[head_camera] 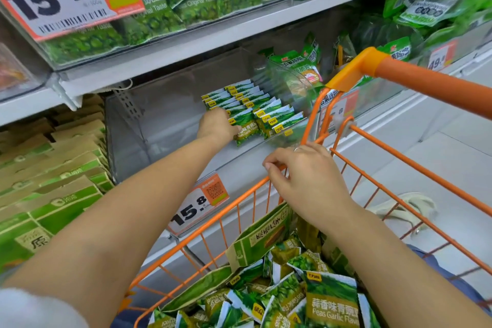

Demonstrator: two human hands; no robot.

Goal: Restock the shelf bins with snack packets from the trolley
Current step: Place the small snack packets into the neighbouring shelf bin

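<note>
Inside the clear shelf bin (138, 125), my left hand (217, 125) holds a green garlic-pea packet (246, 128) at the front of the rows of upright packets (253, 104). The bin's left half is bare. My right hand (306, 176) rests over the orange trolley's (399, 157) front rim, fingers loosely curled, holding nothing. Many loose green pea packets (330, 301) lie heaped in the trolley's basket, beside an opened green carton (261, 237).
A price tag reading 15.8 (198, 206) hangs on the shelf edge below the bin. Stacked green-and-brown cartons (53, 181) fill the shelf at left. The shelf above holds green pea bags (170, 8). The trolley's handle (431, 82) crosses the upper right.
</note>
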